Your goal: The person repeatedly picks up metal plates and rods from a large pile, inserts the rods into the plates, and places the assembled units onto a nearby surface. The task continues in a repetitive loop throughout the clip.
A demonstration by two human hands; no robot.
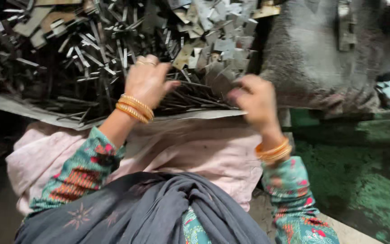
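Draped closest to the lens, a dark grey cloth scarf (145,208) is hanging over green patterned sleeves. Beyond it, a pale pink fabric sheet (195,149) is lying under both wrists, each wearing orange bangles. Her left hand (147,80) is curling its fingers loosely into a heap of thin dark metal strips (91,58), touching several; whether it is gripping one cannot be told. Her right hand (256,100) is closing its fingers and seems to be pinching strips at the heap's near edge, though blur is hiding the hold. Right of that hand, a grey dusty sack (321,58) is sitting.
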